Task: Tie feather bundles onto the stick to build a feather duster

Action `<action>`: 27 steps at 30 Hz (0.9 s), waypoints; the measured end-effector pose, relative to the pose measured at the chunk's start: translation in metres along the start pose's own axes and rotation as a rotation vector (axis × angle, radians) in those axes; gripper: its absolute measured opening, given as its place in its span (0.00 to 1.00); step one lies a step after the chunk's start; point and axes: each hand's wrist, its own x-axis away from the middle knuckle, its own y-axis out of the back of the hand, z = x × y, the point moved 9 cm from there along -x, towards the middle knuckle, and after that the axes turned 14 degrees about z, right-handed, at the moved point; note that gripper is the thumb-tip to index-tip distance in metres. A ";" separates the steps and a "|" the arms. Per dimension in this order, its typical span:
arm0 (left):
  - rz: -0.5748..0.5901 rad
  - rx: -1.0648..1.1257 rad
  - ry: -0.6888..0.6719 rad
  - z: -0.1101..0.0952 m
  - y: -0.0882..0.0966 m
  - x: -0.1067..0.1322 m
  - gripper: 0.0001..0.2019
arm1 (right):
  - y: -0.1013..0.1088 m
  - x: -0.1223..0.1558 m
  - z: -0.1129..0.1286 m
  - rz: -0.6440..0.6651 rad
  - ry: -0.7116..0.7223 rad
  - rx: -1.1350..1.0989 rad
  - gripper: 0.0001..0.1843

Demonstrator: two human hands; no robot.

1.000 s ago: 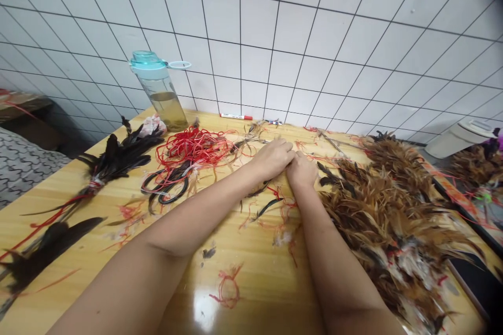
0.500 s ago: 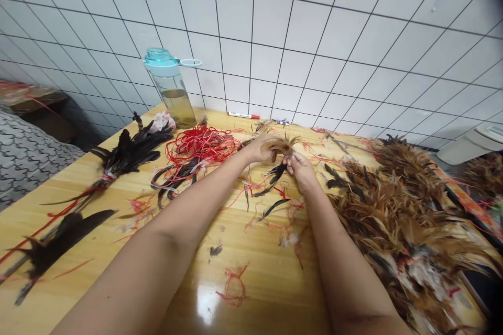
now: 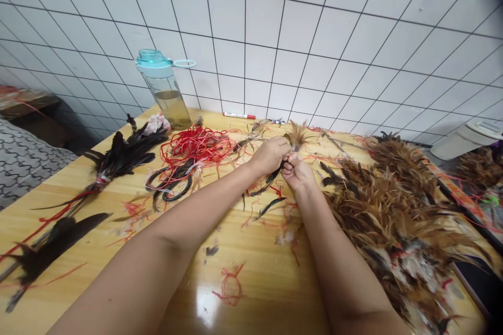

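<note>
Close together above the far half of the table, my left hand (image 3: 271,155) and my right hand (image 3: 297,171) both have their fingers closed on a small bunch of brown feathers (image 3: 297,136). Its fluffy tips fan out beyond my fingers, while the quill ends are hidden in the grip. Dark feathers (image 3: 271,179) hang just below my left fingers; whether they belong to the bunch I cannot tell. On the wood beneath lies a loose dark feather (image 3: 270,208) among scraps of red string (image 3: 277,191).
A tangle of red string (image 3: 198,144) lies left of my hands, near a water bottle (image 3: 171,99). Black feathers tied on a stick (image 3: 126,154) lie at the left. Brown feathers (image 3: 381,193) are heaped along the right side. Markers (image 3: 239,115) rest by the tiled wall.
My left hand has moved right, up against my right hand, and closed over the bunch. The feather tips, which drooped to the left, now stand up and away. The view has shifted slightly.
</note>
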 end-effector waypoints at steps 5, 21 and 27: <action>0.017 -0.097 -0.074 -0.014 0.000 0.000 0.12 | -0.001 0.000 -0.004 -0.033 -0.015 -0.068 0.12; 0.050 0.739 -0.007 0.018 -0.011 0.001 0.05 | 0.002 -0.004 -0.022 0.244 -0.217 -0.275 0.11; 0.084 0.957 0.153 0.032 -0.026 0.005 0.08 | -0.001 -0.003 -0.025 0.272 -0.223 -0.274 0.11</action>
